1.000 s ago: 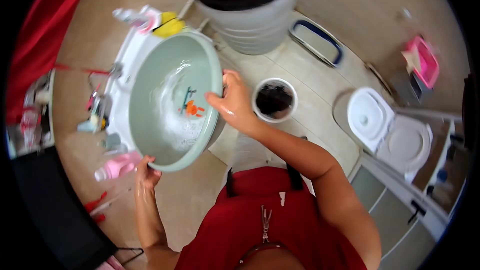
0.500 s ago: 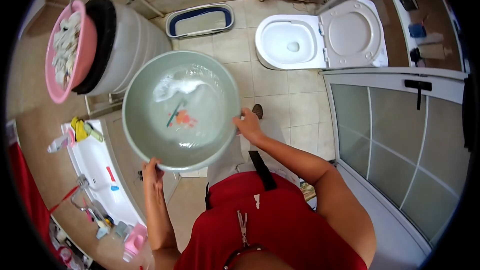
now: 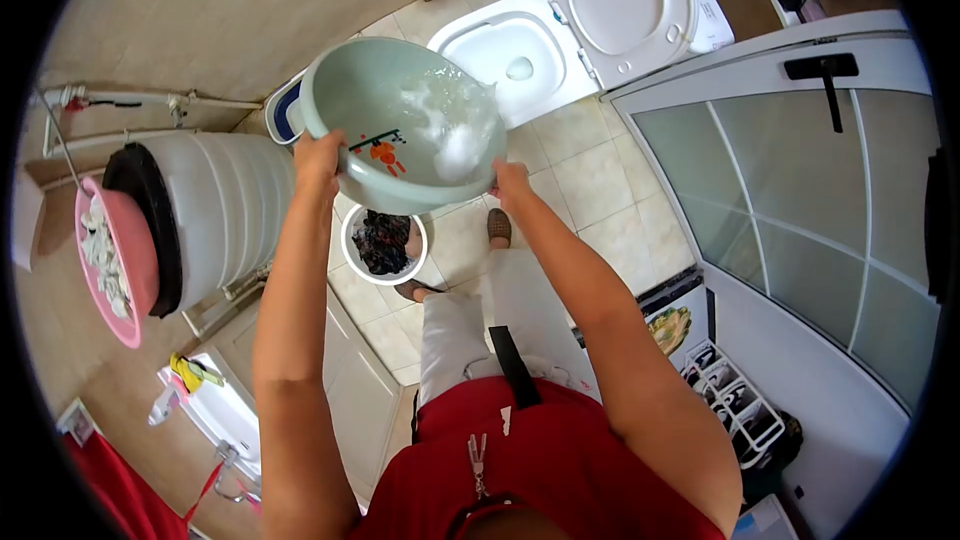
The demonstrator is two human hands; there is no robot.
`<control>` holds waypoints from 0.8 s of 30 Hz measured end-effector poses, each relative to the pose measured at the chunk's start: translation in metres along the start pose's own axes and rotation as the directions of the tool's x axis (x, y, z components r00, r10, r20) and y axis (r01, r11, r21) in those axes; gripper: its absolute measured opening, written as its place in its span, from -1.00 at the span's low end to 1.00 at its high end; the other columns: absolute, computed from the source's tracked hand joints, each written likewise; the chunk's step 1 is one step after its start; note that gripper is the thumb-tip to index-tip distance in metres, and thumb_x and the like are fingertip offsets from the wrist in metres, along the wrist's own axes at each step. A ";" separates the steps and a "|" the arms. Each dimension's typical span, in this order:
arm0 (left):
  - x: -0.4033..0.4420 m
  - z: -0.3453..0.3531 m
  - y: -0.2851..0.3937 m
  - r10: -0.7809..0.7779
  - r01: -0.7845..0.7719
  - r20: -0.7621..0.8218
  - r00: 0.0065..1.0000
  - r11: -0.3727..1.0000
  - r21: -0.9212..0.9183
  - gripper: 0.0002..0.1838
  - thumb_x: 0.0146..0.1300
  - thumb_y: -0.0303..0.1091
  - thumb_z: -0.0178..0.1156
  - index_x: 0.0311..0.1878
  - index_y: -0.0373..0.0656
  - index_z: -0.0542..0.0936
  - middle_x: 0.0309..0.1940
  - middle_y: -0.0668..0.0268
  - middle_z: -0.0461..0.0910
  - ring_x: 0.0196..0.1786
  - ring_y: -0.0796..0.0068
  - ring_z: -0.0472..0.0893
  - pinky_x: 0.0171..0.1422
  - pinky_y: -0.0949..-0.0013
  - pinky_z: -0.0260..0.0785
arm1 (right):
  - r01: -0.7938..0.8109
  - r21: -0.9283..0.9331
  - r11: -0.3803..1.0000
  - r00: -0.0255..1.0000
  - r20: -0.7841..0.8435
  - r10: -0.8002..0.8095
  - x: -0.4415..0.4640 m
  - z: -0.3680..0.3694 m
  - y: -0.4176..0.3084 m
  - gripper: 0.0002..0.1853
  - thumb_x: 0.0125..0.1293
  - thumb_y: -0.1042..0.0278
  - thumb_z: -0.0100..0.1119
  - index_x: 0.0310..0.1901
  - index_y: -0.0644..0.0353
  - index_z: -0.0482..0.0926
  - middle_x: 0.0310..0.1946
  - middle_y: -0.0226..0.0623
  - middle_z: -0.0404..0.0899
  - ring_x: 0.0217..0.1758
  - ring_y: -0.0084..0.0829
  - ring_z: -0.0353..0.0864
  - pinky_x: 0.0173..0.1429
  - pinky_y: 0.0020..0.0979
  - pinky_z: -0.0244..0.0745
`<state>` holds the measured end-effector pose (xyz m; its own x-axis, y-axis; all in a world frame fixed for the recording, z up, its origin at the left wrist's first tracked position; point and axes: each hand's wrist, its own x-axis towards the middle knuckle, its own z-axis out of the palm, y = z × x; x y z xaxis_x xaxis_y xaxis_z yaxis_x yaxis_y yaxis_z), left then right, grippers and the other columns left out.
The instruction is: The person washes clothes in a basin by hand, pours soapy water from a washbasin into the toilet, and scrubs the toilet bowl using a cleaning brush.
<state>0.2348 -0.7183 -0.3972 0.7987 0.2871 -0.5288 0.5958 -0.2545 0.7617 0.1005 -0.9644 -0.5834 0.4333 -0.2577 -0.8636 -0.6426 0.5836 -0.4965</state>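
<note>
My left hand [image 3: 318,162] grips the near left rim of a large pale green basin [image 3: 345,90]. Gripping the right side of its rim is my right hand [image 3: 510,185]. The basin is tilted to the right, beside and partly over the edge of a white toilet [image 3: 500,40] with its lid [image 3: 615,0] raised. Foamy water [image 3: 455,140] gathers at the basin's right side; whether any spills over the rim I cannot tell. An orange and dark green print [image 3: 385,155] shows on the basin's inside.
A white bucket [image 3: 352,252] holding dark cloth [image 3: 382,242] stands by my feet. To the left are a large white barrel [image 3: 225,210] and a pink basin [image 3: 143,265] of white laundry. A glazed door [image 3: 750,160] is at right, a sink [image 3: 225,405] lower left.
Both hands have carried the basin forward and right towards the toilet and tipped it. Water has shifted to its right side. The bucket of dark cloth has come into view.
</note>
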 end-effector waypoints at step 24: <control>-0.108 0.243 0.109 0.779 -0.731 0.343 0.525 0.206 0.651 -0.38 -0.01 -0.44 0.20 0.19 -0.42 0.35 0.32 -0.17 0.21 -0.22 -0.10 0.63 -0.13 0.15 0.52 | -0.546 0.300 0.783 0.781 0.521 0.345 0.065 0.011 0.005 -0.85 0.29 0.35 0.08 -0.26 0.25 0.55 -0.38 -0.25 0.59 -0.44 -0.38 0.64 -0.45 -0.27 0.60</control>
<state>0.2344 -1.0010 -0.3479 0.9122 -0.3642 0.1875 -0.4063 -0.8631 0.2999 0.1328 -0.9699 -0.6413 0.4462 0.4013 -0.7999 -0.5498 0.8282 0.1087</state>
